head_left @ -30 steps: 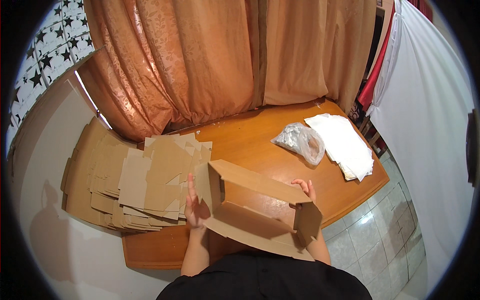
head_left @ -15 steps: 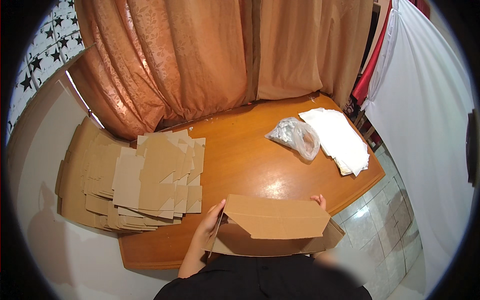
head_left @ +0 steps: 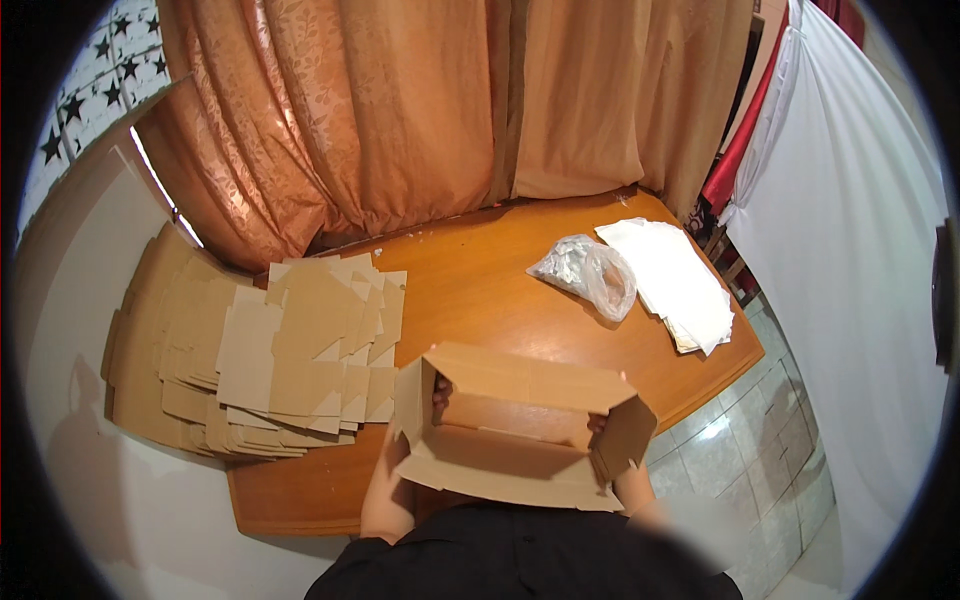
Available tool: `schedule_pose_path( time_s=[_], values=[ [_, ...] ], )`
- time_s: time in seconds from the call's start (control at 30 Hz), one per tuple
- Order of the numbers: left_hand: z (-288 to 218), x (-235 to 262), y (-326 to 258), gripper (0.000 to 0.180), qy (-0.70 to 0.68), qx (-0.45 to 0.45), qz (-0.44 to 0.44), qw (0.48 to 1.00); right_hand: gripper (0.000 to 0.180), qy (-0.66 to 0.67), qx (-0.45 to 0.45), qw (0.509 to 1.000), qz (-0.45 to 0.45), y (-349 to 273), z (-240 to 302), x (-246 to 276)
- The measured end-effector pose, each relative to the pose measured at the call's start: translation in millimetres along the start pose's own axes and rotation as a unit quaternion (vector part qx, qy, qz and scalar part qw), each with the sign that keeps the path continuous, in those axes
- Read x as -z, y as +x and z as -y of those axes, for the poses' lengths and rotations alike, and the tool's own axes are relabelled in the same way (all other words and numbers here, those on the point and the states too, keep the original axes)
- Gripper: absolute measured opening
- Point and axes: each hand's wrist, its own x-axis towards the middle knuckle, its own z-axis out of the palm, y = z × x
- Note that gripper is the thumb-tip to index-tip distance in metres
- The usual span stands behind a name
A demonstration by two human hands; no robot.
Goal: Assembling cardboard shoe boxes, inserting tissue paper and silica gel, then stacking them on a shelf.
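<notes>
Orange curtain (head_left: 400, 110) hangs along the tabletop (head_left: 460, 280)'s far edge. Flat cardboard blanks (head_left: 305, 350) heap over the left end; swinging wide that way could snag and scatter them. Open cardboard box (head_left: 525, 378) is held over the near edge; panels look unlocked, so uneven squeezing could skew it. White paper stack (head_left: 675, 280) sits by the right edge, plastic bag (head_left: 590, 277) just beside, both out of the way. Left hand (head_left: 441, 393) and right hand (head_left: 598, 424): fingers curled, gripping the box ends, mostly hidden.

The cardboard box (head_left: 510, 458) hides much of the left hand (head_left: 441, 392) and right hand (head_left: 597, 424).
</notes>
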Motion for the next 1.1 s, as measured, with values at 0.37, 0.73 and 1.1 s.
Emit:
schedule_pose_path(
  time_s=[0.37, 0.73, 1.1],
  values=[
    [25.7, -86.4, 112.1, 0.044, 0.099, -0.081, -0.185, 0.974, 0.046, -0.115, 0.309, 0.937, 0.118, 108.1, 138.2, 13.5],
    [135.4, 9.5, 165.3, 0.048, 0.234, -0.112, -0.289, 0.921, 0.039, -0.341, 0.247, 0.907, -0.020, 161.1, 78.7, 166.3],
    [126.6, -81.2, 169.4, 0.062, -0.097, -0.229, -0.193, 0.949, 0.030, -0.372, 0.237, 0.869, -0.224, 208.8, 66.6, 181.5]
  ],
)
